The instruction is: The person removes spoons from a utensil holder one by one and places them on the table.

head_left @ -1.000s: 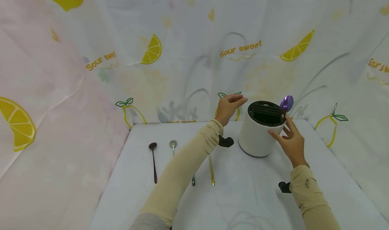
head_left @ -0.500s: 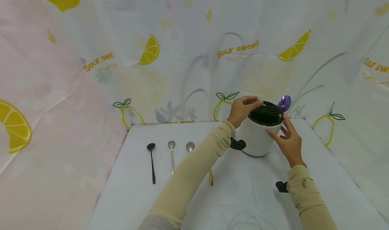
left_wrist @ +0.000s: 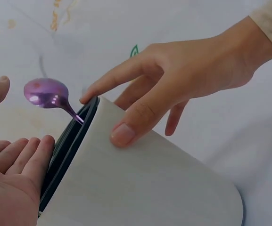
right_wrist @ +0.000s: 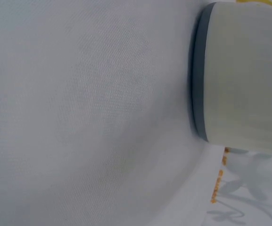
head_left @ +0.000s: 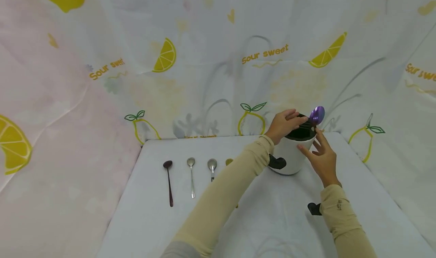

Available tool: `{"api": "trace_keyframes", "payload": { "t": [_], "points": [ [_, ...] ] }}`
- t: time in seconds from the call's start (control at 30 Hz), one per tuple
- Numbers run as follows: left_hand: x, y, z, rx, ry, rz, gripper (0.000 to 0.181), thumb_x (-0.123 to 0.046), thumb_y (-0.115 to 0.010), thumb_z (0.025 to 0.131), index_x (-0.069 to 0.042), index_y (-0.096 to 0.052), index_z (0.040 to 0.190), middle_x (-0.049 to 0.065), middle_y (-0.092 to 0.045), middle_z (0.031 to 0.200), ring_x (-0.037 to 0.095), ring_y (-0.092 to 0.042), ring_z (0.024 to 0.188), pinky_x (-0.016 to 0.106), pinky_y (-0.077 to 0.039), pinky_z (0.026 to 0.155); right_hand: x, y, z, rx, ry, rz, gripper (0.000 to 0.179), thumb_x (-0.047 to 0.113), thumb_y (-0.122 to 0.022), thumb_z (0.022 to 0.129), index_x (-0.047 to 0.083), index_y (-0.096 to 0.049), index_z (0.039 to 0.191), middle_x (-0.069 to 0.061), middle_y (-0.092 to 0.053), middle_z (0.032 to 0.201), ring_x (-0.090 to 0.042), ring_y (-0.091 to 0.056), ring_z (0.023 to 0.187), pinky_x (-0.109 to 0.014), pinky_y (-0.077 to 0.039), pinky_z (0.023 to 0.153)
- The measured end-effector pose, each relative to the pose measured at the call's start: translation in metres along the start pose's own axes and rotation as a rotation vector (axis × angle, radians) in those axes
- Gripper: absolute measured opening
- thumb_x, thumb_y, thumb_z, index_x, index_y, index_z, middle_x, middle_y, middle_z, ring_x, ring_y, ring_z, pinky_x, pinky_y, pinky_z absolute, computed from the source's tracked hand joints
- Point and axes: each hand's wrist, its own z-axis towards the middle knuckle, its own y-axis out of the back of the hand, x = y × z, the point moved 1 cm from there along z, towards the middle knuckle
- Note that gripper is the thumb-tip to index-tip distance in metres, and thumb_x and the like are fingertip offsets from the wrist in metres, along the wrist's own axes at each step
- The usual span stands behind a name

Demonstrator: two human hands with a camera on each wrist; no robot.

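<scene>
A white cylindrical utensil holder (head_left: 292, 154) with a black slotted top (head_left: 301, 133) stands upright toward the back right of the table. From its right side rises a purple spoon (head_left: 317, 115), bowl up, its handle down in the top. My left hand (head_left: 284, 125) reaches over the holder's top, fingers extended and close to the slots; in the left wrist view its fingers (left_wrist: 25, 157) lie along the black rim. My right hand (head_left: 321, 159) rests on the holder's right side, thumb on the white wall and index fingertip at the rim, fingers relaxed.
To the left on the white table (head_left: 143, 220) lie a dark brown spoon (head_left: 169, 186), a silver spoon (head_left: 192, 178), another silver spoon (head_left: 212, 164) and a gold spoon (head_left: 229, 161), the last two partly under my left sleeve. A lemon-print cloth (head_left: 211, 80) hangs behind.
My left hand has moved right, from beside the holder to over its top. The right hand keeps its place on the holder, and the purple spoon stands as before.
</scene>
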Motion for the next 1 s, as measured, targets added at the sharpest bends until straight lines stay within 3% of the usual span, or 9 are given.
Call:
{"api": "trace_keyframes", "payload": {
  "t": [0.13,0.27,0.43,0.6,0.77,0.9,1.0],
  "points": [
    [0.000,-0.006,0.002,0.022,0.043,0.003,0.060,-0.029,-0.067,0.077,-0.019,-0.040,0.130,-0.005,-0.049,0.123,0.005,-0.059,0.086,0.024,-0.051,0.073,0.001,0.000,-0.001,-0.001,0.010,-0.006,0.079,0.035,-0.072,0.070,0.044,-0.025,0.133,0.013,-0.031,0.136,-0.022,-0.044,0.115,-0.048,-0.044,0.082],
    [-0.004,-0.012,0.000,0.093,0.084,0.031,0.063,-0.031,-0.065,0.079,-0.021,-0.034,0.133,-0.007,-0.048,0.124,0.005,-0.058,0.088,0.025,-0.051,0.073,0.000,0.000,-0.002,-0.012,0.020,-0.018,0.079,0.035,-0.072,0.070,0.043,-0.025,0.133,0.013,-0.032,0.136,-0.021,-0.045,0.114,-0.045,-0.045,0.080],
    [-0.006,-0.019,-0.002,0.138,0.085,0.082,0.061,-0.030,-0.064,0.079,-0.019,-0.036,0.132,-0.008,-0.054,0.116,0.005,-0.058,0.089,0.027,-0.052,0.072,-0.002,0.001,-0.001,-0.017,0.021,-0.016,0.079,0.034,-0.072,0.070,0.044,-0.025,0.132,0.012,-0.033,0.135,-0.020,-0.045,0.114,-0.044,-0.045,0.079],
    [-0.006,-0.023,-0.001,0.104,0.076,0.082,0.048,-0.025,-0.063,0.080,-0.015,-0.047,0.125,-0.005,-0.058,0.107,0.009,-0.059,0.088,0.027,-0.052,0.070,-0.006,0.001,0.000,-0.013,0.015,0.003,0.079,0.033,-0.073,0.070,0.043,-0.025,0.132,0.009,-0.032,0.136,-0.022,-0.045,0.114,-0.046,-0.044,0.080],
    [-0.002,-0.027,0.001,0.062,0.017,0.142,0.028,-0.020,-0.060,0.083,-0.014,-0.059,0.110,-0.006,-0.060,0.094,0.009,-0.059,0.082,0.024,-0.052,0.070,-0.006,0.001,0.001,-0.027,0.033,-0.004,0.079,0.033,-0.073,0.069,0.043,-0.026,0.132,0.013,-0.030,0.136,-0.021,-0.046,0.113,-0.046,-0.045,0.080],
    [0.002,-0.028,0.002,0.009,-0.047,0.218,0.018,-0.019,-0.061,0.083,-0.015,-0.064,0.100,-0.008,-0.060,0.086,0.006,-0.057,0.077,0.021,-0.051,0.067,0.014,0.003,-0.007,-0.026,0.052,0.008,0.078,0.030,-0.072,0.071,0.039,-0.026,0.133,0.011,-0.031,0.136,-0.024,-0.046,0.112,-0.049,-0.044,0.081],
    [0.003,-0.030,0.002,-0.002,-0.065,0.226,0.016,-0.019,-0.063,0.081,-0.014,-0.065,0.096,-0.008,-0.061,0.082,0.004,-0.056,0.074,0.021,-0.051,0.065,0.026,0.003,-0.012,-0.027,0.052,0.019,0.075,0.029,-0.071,0.072,0.037,-0.028,0.133,0.008,-0.033,0.136,-0.026,-0.046,0.112,-0.050,-0.043,0.082]
  ]
}}
